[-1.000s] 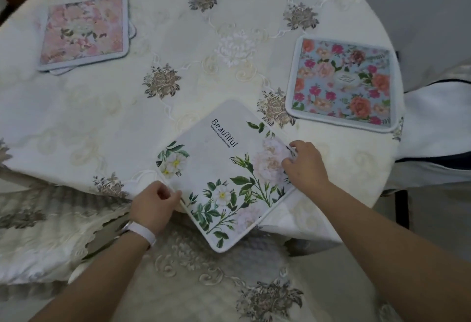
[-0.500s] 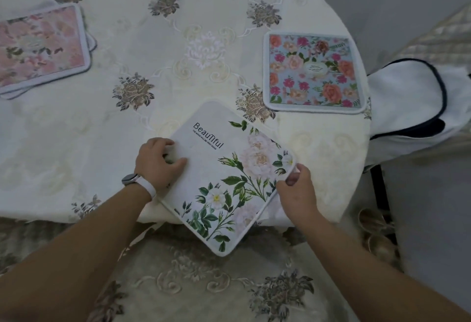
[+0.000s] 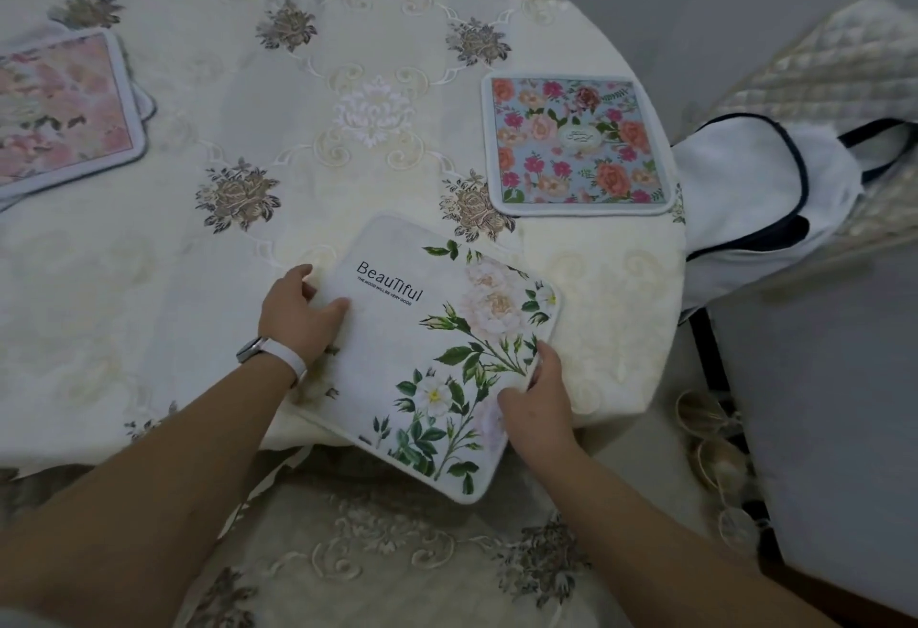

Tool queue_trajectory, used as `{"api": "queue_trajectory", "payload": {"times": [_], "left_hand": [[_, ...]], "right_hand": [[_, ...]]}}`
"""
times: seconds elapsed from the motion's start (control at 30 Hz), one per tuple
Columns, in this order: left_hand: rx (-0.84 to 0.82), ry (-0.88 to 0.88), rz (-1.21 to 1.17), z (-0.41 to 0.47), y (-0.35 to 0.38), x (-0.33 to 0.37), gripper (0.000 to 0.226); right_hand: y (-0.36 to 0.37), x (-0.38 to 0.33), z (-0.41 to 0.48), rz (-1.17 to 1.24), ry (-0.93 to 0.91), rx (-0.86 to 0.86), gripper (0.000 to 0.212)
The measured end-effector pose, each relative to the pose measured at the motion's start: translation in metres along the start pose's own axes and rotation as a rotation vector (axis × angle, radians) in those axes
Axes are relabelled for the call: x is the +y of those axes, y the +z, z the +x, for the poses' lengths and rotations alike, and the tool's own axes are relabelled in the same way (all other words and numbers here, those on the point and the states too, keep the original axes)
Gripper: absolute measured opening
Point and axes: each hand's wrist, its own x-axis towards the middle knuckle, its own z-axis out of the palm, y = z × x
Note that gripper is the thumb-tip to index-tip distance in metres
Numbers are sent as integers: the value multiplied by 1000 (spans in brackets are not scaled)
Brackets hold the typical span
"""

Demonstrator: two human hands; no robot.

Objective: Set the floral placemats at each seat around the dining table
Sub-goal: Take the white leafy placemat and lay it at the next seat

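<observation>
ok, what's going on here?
A person is laying floral mats on the table. The left hand and right hand grip the white mat, which sits skewed with its near corner over the table's edge. The blue mat lies flat far right; the pink mat far left, atop another.

white square placemat (image 3: 397, 369): green leaves, pale flowers | blue square placemat (image 3: 571, 145): pink-orange roses | cream tablecloth (image 3: 198, 280): brown embroidered flowers

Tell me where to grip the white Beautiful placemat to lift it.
Pinch the near corner of the white placemat, which overhangs the edge of the table. Come from the near side, reaching underneath, because the rest of it lies flat on top.
</observation>
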Motion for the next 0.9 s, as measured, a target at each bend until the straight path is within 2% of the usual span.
{"api": "queue_trajectory", "payload": {"times": [0.27, 0.53, 0.9], "left_hand": [[-29, -49, -34, -12, 13, -33, 58], [67, -90, -120, -42, 20, -24, 70], [64, 3, -5, -37, 14, -27, 68]], "right_hand": [[-14, -16, 24, -92, -69, 3, 65], [-18, -40, 58, -234, -128, -72, 67], [-8, -54, 94, -343, -241, -86, 67]]}}
